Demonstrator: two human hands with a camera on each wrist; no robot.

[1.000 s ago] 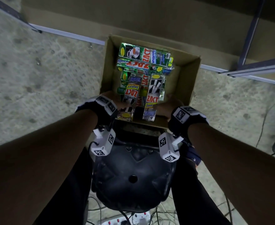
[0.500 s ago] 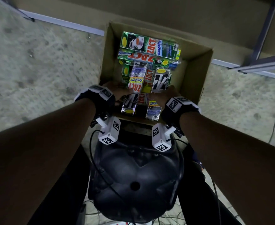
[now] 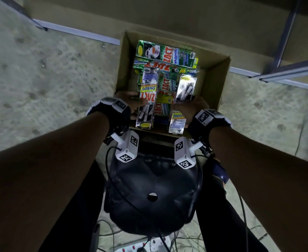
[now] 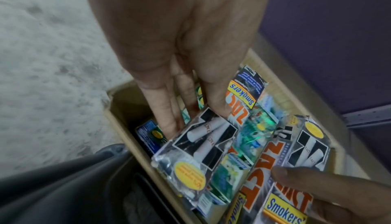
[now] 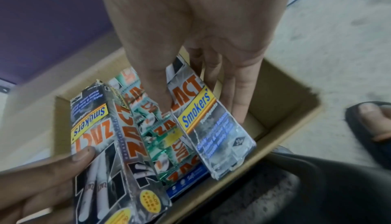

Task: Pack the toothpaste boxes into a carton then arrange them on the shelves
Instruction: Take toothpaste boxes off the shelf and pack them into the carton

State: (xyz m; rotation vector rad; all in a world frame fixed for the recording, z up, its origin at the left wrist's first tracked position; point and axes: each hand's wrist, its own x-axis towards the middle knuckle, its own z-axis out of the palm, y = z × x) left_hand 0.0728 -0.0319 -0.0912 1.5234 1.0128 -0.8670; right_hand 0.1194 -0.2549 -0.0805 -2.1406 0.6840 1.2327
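Nearest me, my left hand (image 3: 129, 102) pinches 1 silver toothpaste box (image 3: 147, 104) – thumb on its printed face, fingers reaching down behind it. My right hand (image 3: 191, 106) does the same with a 2nd silver box (image 3: 183, 99), thumb on top and fingers down along its outer side, inside the carton wall. Both boxes stand tilted, their near ends sticking up over the near rim of the carton (image 3: 214, 77), which sits on the concrete floor (image 3: 49, 73) between my legs.

To do this step well, I judge I should keep each pinch firm, tip the boxes flat and ease them down side by side – the thin card will crush if I squeeze hard.

Between and beneath them lie green toothpaste boxes (image 3: 165, 88), and further back 2 long green boxes (image 3: 166, 54) lie crosswise against the far wall. Beyond the carton runs the grey metal frame of the shelves (image 3: 287, 71).
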